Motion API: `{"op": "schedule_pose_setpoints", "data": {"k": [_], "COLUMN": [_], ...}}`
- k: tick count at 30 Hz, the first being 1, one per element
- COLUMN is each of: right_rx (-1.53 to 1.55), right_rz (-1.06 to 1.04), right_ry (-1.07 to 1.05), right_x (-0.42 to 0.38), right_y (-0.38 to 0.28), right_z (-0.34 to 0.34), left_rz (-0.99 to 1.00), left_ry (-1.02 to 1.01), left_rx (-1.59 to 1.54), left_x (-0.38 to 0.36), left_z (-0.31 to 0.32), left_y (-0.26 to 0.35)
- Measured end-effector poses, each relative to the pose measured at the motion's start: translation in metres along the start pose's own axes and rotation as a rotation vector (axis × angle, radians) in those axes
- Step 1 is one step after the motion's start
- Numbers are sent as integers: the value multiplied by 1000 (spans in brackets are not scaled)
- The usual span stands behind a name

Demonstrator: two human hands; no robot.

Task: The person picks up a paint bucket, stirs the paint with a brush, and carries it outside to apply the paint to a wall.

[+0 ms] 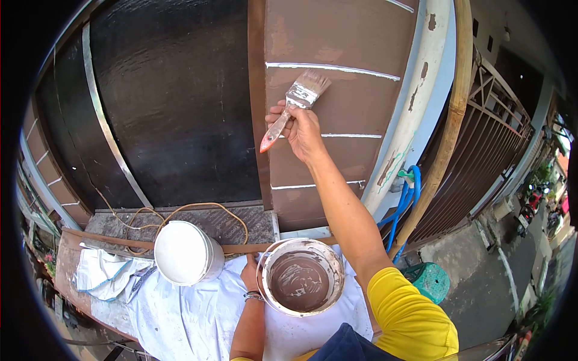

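My right hand grips a wide paintbrush by its orange-tipped handle, the bristles up against or close to the brown wall panel. White lines cross this panel, and lighter brown patches show on it. Below, my left hand is at the left side of a white paint bucket with brown paint inside. Its fingers are partly hidden by the bucket, so their hold cannot be made out.
A second white bucket stands on the white sheet to the left. A cable lies behind it. Right of the panel rise a peeling white pipe and a bamboo pole, with a blue hose and a green stool lower down.
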State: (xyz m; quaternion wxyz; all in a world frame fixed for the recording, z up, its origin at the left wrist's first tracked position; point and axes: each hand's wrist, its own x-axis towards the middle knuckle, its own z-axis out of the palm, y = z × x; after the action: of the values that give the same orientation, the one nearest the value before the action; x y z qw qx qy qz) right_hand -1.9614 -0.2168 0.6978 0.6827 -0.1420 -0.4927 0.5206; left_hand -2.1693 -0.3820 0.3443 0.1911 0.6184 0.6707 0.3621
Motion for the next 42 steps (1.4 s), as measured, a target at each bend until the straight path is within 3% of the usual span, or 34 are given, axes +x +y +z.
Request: {"op": "schedule_pose_setpoints", "data": {"k": [26, 28, 29, 31, 32, 33, 35, 36, 38, 40, 42], "right_rx": [-119, -164, -187, -335, -430, -601, -901, -1038, -978, -579, -635], "right_rz": [165, 69, 23, -299, -348, -217, -572, -626, -552, -297, -283], "right_ry": [-156, -74, -39, 180, 306, 420, 541, 620, 679, 618, 600], "right_x": [-8, -27, -34, -42, -47, -59, -46, -47, -49, -52, -48], "right_y": [18, 5, -2, -10, -18, -39, -35, -43, -56, -67, -71], "right_z": [17, 6, 1, -31, -49, -61, -110, -120, -137, -139, -140], "left_rz": [5, -84, -42, -7, 9, 25, 18, 20, 35, 45, 56], "left_ry": [18, 5, 8, 19, 30, 42, 4, 7, 13, 17, 20], "left_rx": [-24, -322, -191, -59, -71, -80, 55, 22, -9, -41, -71], "left_x": [-1, 6, 4, 1, 0, -1, 2, 0, -2, -3, -3], "left_z": [1, 22, 23, 4, 5, 4, 4, 0, 1, 3, 6], "left_y": [1, -26, -30, -3, -4, -5, -3, 4, 5, 0, -4]}}
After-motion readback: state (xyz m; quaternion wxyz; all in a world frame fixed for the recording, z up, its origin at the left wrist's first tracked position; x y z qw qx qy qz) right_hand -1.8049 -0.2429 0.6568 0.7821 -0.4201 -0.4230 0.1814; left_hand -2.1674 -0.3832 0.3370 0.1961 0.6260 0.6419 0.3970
